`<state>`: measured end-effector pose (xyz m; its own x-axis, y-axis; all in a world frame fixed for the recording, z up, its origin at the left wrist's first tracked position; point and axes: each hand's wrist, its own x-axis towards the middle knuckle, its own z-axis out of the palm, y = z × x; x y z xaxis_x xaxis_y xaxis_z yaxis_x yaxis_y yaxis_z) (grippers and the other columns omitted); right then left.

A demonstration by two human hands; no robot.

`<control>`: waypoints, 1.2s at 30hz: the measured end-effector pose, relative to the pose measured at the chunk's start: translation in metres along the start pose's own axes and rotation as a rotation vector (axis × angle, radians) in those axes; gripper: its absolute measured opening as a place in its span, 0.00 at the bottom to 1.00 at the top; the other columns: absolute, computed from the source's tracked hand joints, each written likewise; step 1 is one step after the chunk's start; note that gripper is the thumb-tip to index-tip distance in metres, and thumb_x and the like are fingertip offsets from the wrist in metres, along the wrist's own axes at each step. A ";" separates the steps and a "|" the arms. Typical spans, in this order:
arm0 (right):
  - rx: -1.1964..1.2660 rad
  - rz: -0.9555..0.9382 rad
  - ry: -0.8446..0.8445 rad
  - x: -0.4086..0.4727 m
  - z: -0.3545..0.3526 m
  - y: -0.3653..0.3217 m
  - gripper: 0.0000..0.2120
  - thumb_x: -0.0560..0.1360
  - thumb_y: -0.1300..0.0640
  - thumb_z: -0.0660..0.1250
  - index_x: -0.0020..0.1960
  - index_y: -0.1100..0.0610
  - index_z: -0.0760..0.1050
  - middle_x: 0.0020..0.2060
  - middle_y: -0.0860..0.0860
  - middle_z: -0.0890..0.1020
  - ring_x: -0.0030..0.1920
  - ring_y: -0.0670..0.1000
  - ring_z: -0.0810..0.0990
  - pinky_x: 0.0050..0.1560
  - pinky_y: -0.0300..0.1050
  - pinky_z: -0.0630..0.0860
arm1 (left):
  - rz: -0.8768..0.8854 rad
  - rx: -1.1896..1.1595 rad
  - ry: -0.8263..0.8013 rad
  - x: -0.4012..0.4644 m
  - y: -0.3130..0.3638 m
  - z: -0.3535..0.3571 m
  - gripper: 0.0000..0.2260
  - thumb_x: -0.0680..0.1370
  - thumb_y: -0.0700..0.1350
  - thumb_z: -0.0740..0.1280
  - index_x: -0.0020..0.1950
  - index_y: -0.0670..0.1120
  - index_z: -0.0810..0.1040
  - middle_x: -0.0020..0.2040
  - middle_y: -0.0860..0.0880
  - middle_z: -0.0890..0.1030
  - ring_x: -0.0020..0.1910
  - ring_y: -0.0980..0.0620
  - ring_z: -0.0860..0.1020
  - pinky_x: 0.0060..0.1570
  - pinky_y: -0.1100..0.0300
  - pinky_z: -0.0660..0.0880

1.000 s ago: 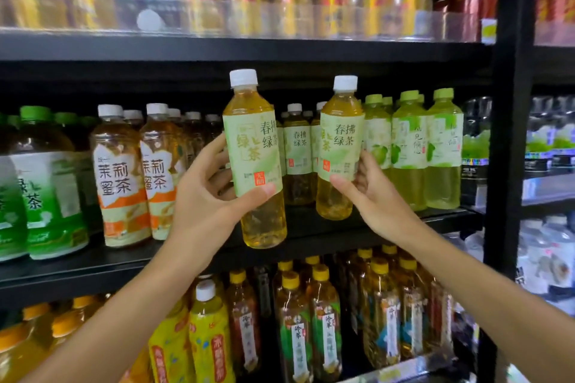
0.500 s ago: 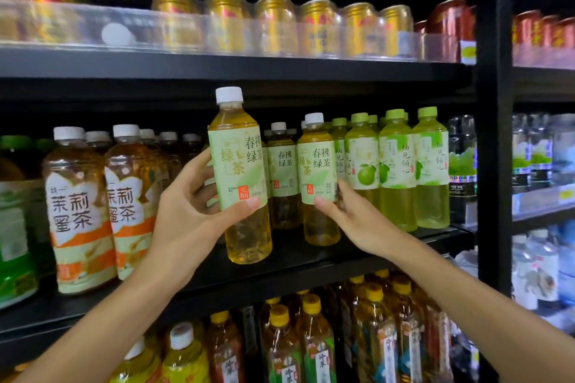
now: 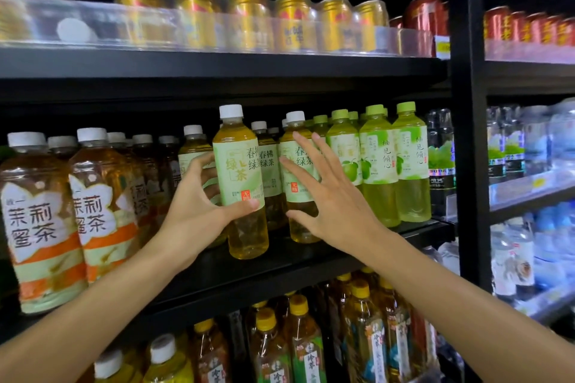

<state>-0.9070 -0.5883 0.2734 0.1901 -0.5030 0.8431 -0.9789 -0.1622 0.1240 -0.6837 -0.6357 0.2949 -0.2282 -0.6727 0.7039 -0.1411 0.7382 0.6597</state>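
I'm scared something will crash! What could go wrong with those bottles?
1. The left hand grips its bottle right at the shelf edge; if it slips, it could drop onto the bottles below.
2. The right hand has spread fingers at the next bottle; a push might tip it into the packed green-capped bottles.

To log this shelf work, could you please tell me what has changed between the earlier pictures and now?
The right hand lowered the right-hand bottle of green tea onto the shelf and let go; its fingers now spread open in front of it. The left hand brought the left-hand bottle down toward the shelf. Unchanged: the left hand still grips it, and the neighbouring bottles stand as before.
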 end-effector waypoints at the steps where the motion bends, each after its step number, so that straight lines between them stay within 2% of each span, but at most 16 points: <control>1: 0.003 0.003 0.001 0.001 0.001 0.001 0.41 0.74 0.43 0.73 0.81 0.46 0.56 0.82 0.47 0.41 0.81 0.49 0.36 0.74 0.53 0.65 | -0.010 0.003 -0.008 0.003 -0.002 0.003 0.43 0.63 0.43 0.83 0.74 0.53 0.67 0.63 0.59 0.77 0.63 0.62 0.75 0.66 0.55 0.75; 2: 0.005 0.004 0.001 0.001 0.002 0.002 0.41 0.74 0.43 0.73 0.81 0.46 0.56 0.82 0.47 0.41 0.81 0.49 0.36 0.74 0.54 0.65 | -0.018 0.000 -0.016 0.007 -0.004 0.008 0.42 0.65 0.41 0.83 0.74 0.53 0.66 0.61 0.61 0.76 0.59 0.67 0.75 0.62 0.61 0.76; 4: 0.017 0.003 0.000 0.001 0.005 0.004 0.42 0.74 0.44 0.73 0.81 0.47 0.56 0.82 0.47 0.41 0.81 0.50 0.36 0.75 0.56 0.67 | -0.029 0.000 -0.037 0.012 -0.006 0.017 0.40 0.67 0.37 0.81 0.73 0.54 0.65 0.57 0.64 0.74 0.50 0.77 0.75 0.48 0.75 0.76; 5: 0.029 0.001 0.000 0.001 0.006 0.006 0.42 0.74 0.45 0.73 0.81 0.47 0.56 0.82 0.47 0.41 0.81 0.50 0.36 0.74 0.57 0.68 | -0.033 0.010 -0.051 0.014 -0.007 0.021 0.40 0.68 0.36 0.81 0.73 0.54 0.65 0.56 0.64 0.74 0.47 0.79 0.75 0.43 0.78 0.74; 6: 0.040 -0.001 -0.001 0.002 0.007 0.007 0.42 0.74 0.45 0.73 0.81 0.48 0.55 0.82 0.47 0.41 0.81 0.50 0.36 0.73 0.58 0.69 | -0.034 0.022 -0.062 0.016 -0.009 0.024 0.40 0.68 0.37 0.81 0.73 0.54 0.64 0.57 0.63 0.74 0.47 0.78 0.76 0.44 0.78 0.75; 9: 0.056 0.000 0.001 0.003 0.008 0.009 0.42 0.75 0.46 0.73 0.82 0.48 0.54 0.82 0.47 0.39 0.81 0.49 0.35 0.70 0.57 0.73 | -0.036 0.059 -0.112 0.023 -0.010 0.028 0.41 0.69 0.41 0.81 0.76 0.53 0.62 0.61 0.60 0.75 0.58 0.66 0.76 0.60 0.64 0.76; 12: 0.042 -0.013 -0.008 -0.004 0.006 0.010 0.43 0.75 0.45 0.73 0.82 0.48 0.54 0.82 0.47 0.39 0.81 0.49 0.36 0.70 0.55 0.74 | 0.021 0.219 -0.206 0.027 -0.010 0.023 0.41 0.72 0.46 0.79 0.78 0.50 0.59 0.64 0.60 0.72 0.61 0.63 0.73 0.65 0.62 0.71; 14: 0.031 -0.035 -0.041 -0.013 0.004 0.010 0.43 0.74 0.46 0.74 0.82 0.48 0.54 0.82 0.46 0.38 0.81 0.49 0.36 0.70 0.50 0.73 | 0.089 0.373 -0.235 0.025 -0.012 0.016 0.39 0.73 0.50 0.78 0.79 0.50 0.60 0.66 0.60 0.71 0.65 0.61 0.72 0.66 0.61 0.70; 17: 0.029 -0.060 -0.108 -0.021 0.002 0.007 0.46 0.73 0.51 0.76 0.82 0.47 0.51 0.81 0.44 0.36 0.80 0.48 0.34 0.66 0.41 0.70 | 0.137 0.481 -0.174 0.026 -0.014 0.010 0.40 0.71 0.55 0.79 0.77 0.49 0.64 0.69 0.54 0.75 0.64 0.56 0.76 0.65 0.54 0.76; 20: 0.011 -0.056 -0.140 -0.020 0.004 0.007 0.47 0.72 0.57 0.77 0.82 0.48 0.52 0.80 0.43 0.35 0.80 0.49 0.33 0.68 0.43 0.69 | 0.128 0.502 -0.168 0.030 -0.015 0.015 0.38 0.70 0.54 0.80 0.75 0.47 0.67 0.67 0.51 0.77 0.63 0.53 0.77 0.63 0.50 0.78; 23: 0.041 -0.051 -0.148 -0.018 0.007 0.011 0.46 0.72 0.62 0.77 0.81 0.50 0.54 0.80 0.43 0.35 0.80 0.48 0.33 0.63 0.42 0.75 | 0.161 0.534 -0.169 0.033 -0.016 0.026 0.38 0.72 0.54 0.79 0.76 0.48 0.65 0.69 0.50 0.75 0.66 0.51 0.76 0.67 0.48 0.75; 27: 0.080 -0.046 -0.164 -0.020 0.005 0.011 0.45 0.73 0.60 0.76 0.82 0.50 0.53 0.80 0.42 0.34 0.80 0.47 0.32 0.60 0.42 0.78 | 0.238 0.638 -0.096 0.029 -0.012 0.031 0.43 0.73 0.53 0.78 0.80 0.48 0.57 0.74 0.47 0.66 0.69 0.48 0.73 0.68 0.53 0.73; 29: 0.087 -0.042 -0.169 -0.024 0.001 0.011 0.44 0.75 0.55 0.74 0.82 0.49 0.51 0.80 0.41 0.34 0.80 0.46 0.34 0.57 0.41 0.81 | 0.373 0.731 -0.051 0.025 -0.012 0.027 0.45 0.73 0.54 0.77 0.81 0.51 0.53 0.76 0.46 0.59 0.72 0.46 0.70 0.67 0.50 0.75; 31: 0.082 -0.044 -0.179 -0.027 -0.003 0.011 0.41 0.77 0.52 0.72 0.82 0.49 0.51 0.80 0.40 0.34 0.80 0.45 0.35 0.55 0.43 0.82 | 0.501 0.818 -0.099 0.022 -0.014 0.024 0.48 0.72 0.55 0.77 0.83 0.53 0.49 0.80 0.46 0.51 0.78 0.44 0.60 0.70 0.48 0.73; 33: 0.055 -0.039 -0.213 -0.028 -0.006 0.010 0.40 0.78 0.49 0.70 0.82 0.49 0.51 0.79 0.40 0.32 0.80 0.45 0.35 0.52 0.43 0.83 | 0.529 0.898 -0.176 0.020 -0.017 0.024 0.49 0.73 0.56 0.76 0.83 0.55 0.46 0.83 0.48 0.41 0.82 0.45 0.52 0.66 0.52 0.73; 36: 0.011 -0.036 -0.248 -0.027 -0.007 0.010 0.39 0.79 0.48 0.68 0.82 0.49 0.51 0.78 0.39 0.30 0.80 0.45 0.35 0.48 0.42 0.84 | 0.521 0.946 -0.200 0.019 -0.020 0.030 0.50 0.74 0.57 0.75 0.84 0.55 0.43 0.82 0.50 0.34 0.83 0.45 0.48 0.64 0.55 0.75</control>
<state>-0.9228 -0.5698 0.2554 0.2382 -0.6895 0.6840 -0.9707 -0.1922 0.1443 -0.7139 -0.6616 0.2875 -0.6139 -0.3099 0.7260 -0.6447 0.7275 -0.2346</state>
